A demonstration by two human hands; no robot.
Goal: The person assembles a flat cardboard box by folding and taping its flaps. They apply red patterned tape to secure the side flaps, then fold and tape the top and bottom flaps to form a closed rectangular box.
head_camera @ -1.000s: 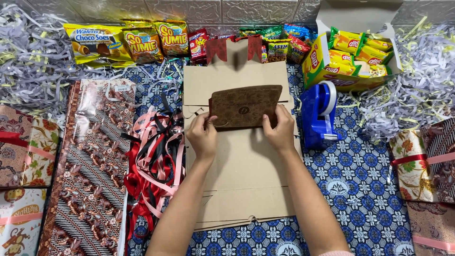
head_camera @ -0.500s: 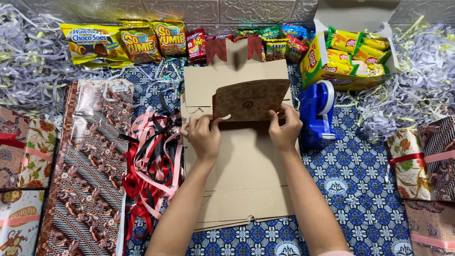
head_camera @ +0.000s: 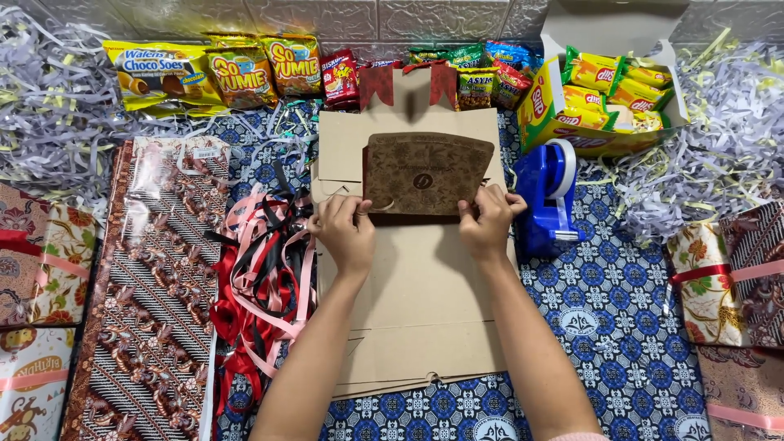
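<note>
Two hands: left hand (head_camera: 347, 229) & right hand (head_camera: 487, 219) pinch brown patterned cardboard flap (head_camera: 426, 171) by its lower corners; judged light, stiff, creasable.

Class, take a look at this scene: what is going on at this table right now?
A person is folding up a brown patterned flap of a flat cardboard box blank, gripping its lower corners with the left hand and the right hand. The blank lies on a blue patterned cloth. A tangle of red and pink ribbons sits to the left, a blue tape dispenser to the right, and snack packets line the back wall.
</note>
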